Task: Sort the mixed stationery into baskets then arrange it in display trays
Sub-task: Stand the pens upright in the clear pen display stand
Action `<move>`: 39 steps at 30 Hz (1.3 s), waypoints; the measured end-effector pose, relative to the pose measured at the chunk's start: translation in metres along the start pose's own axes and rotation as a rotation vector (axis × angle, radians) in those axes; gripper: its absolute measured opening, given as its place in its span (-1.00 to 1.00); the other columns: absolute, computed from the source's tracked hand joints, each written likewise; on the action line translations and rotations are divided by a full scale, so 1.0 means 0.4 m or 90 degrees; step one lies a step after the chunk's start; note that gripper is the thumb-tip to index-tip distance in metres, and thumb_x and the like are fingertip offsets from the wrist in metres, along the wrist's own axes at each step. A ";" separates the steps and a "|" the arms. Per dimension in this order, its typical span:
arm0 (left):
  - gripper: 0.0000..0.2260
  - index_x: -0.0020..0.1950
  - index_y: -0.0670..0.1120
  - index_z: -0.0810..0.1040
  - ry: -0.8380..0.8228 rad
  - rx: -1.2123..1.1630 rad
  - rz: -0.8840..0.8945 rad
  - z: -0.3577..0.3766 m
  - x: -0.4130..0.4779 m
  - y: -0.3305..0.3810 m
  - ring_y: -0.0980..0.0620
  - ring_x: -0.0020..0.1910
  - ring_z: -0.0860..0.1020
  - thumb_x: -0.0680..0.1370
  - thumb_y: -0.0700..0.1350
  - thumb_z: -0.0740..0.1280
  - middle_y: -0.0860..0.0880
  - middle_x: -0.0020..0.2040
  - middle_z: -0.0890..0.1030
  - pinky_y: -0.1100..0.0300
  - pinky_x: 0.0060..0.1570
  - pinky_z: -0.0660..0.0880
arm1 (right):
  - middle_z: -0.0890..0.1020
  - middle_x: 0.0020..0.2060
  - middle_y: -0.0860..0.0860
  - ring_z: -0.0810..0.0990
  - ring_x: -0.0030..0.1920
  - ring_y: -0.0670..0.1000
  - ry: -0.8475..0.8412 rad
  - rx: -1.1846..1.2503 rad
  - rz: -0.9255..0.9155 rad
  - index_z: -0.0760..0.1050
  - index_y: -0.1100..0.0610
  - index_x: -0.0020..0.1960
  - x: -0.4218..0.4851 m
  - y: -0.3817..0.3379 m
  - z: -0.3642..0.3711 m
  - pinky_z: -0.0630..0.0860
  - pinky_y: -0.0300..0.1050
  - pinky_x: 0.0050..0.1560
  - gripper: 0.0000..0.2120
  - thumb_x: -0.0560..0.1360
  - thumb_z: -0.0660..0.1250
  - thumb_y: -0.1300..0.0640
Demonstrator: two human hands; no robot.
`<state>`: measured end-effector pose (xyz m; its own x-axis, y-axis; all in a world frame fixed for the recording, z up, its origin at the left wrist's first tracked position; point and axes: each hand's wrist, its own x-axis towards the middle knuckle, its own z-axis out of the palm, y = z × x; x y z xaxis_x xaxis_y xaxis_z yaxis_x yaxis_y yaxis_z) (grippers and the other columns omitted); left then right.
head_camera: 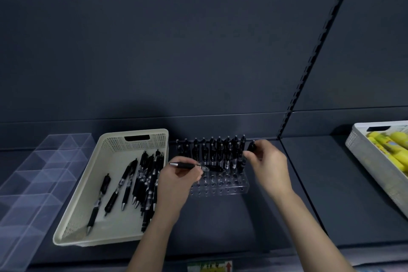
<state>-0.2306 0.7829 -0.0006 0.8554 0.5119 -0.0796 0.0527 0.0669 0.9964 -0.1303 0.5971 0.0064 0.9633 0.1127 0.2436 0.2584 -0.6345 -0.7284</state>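
A clear acrylic pen stand [220, 185] with rows of holes sits on the dark shelf; several black pens [217, 150] stand upright in its back rows. My left hand [176, 183] pinches a black pen [185, 165] held level, silver tip pointing left, over the stand's front left. My right hand [268, 166] pinches the top of another black pen [251, 147] at the stand's right end. A cream basket [132, 139] to the left holds several loose black pens [141, 181].
A clear plastic divided tray [33, 183] lies at the far left. A white basket [362, 154] with yellow items [390, 146] sits at the right edge. A slotted shelf upright [309, 66] rises behind the stand. A label [209, 267] is on the shelf's front edge.
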 end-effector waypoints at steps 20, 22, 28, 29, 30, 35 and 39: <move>-0.77 -0.10 -0.09 0.65 -0.077 -0.120 0.012 -0.046 -0.044 0.008 -0.15 -0.03 0.63 0.29 -0.09 0.54 -0.18 -0.06 0.68 -0.04 0.02 0.53 | 0.68 -0.20 0.25 0.70 -0.15 0.12 -0.299 0.773 0.464 0.46 0.24 -0.16 -0.097 -0.140 0.061 0.60 -0.18 -0.27 -0.89 0.43 0.40 0.26; -0.74 -0.08 -0.08 0.65 -0.059 -0.148 -0.016 -0.060 -0.043 0.009 -0.16 -0.03 0.63 0.27 -0.11 0.55 -0.21 -0.06 0.67 -0.06 0.04 0.53 | 0.67 -0.22 0.23 0.70 -0.16 0.11 -0.276 0.807 0.429 0.48 0.23 -0.19 -0.101 -0.160 0.070 0.61 -0.18 -0.24 -0.90 0.42 0.40 0.27; -0.76 -0.04 0.02 0.59 0.149 0.114 0.059 -0.138 -0.019 0.009 0.11 -0.11 0.63 0.42 -0.28 0.46 0.04 -0.14 0.67 0.28 -0.10 0.55 | 0.63 -0.33 0.08 0.67 -0.23 0.06 -0.078 0.585 0.142 0.52 0.16 -0.12 -0.077 -0.205 0.077 0.61 -0.12 -0.14 -0.95 0.49 0.36 0.28; -0.77 -0.05 0.04 0.57 0.166 0.206 0.081 -0.154 -0.015 0.009 0.15 -0.11 0.61 0.43 -0.27 0.45 0.08 -0.15 0.65 0.29 -0.08 0.53 | 0.63 -0.33 0.06 0.66 -0.23 0.06 -0.061 0.483 0.082 0.53 0.13 -0.12 -0.071 -0.210 0.080 0.59 -0.10 -0.12 -0.94 0.48 0.37 0.26; -0.78 -0.05 0.05 0.55 0.170 0.301 0.103 -0.168 -0.012 0.006 0.17 -0.11 0.60 0.44 -0.25 0.44 0.12 -0.14 0.63 0.27 -0.06 0.51 | 0.62 -0.33 0.04 0.64 -0.24 0.03 -0.054 0.380 0.023 0.53 0.10 -0.11 -0.067 -0.214 0.085 0.57 -0.13 -0.13 -0.93 0.47 0.39 0.23; -0.80 0.11 -0.12 0.58 0.096 0.577 0.146 -0.201 -0.002 -0.040 0.03 0.03 0.53 0.49 -0.17 0.40 -0.02 0.01 0.59 0.19 0.00 0.46 | 0.58 -0.31 -0.06 0.54 -0.30 -0.10 -0.097 0.104 -0.175 0.51 0.10 -0.06 -0.067 -0.229 0.124 0.43 -0.29 -0.25 -0.93 0.48 0.38 0.17; -0.78 0.15 -0.12 0.56 0.063 0.592 0.138 -0.204 0.009 -0.059 0.04 0.07 0.47 0.52 -0.13 0.37 -0.05 0.08 0.56 0.29 -0.04 0.34 | 0.57 -0.32 -0.04 0.54 -0.33 -0.07 -0.152 -0.002 -0.197 0.50 0.14 -0.02 -0.064 -0.227 0.150 0.53 -0.15 -0.24 -0.92 0.51 0.34 0.14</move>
<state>-0.2707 0.8530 -0.0269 0.8494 0.5061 0.1498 0.3228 -0.7227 0.6112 -0.1742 0.6980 0.0279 0.8299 0.4733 0.2954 0.5393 -0.5448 -0.6421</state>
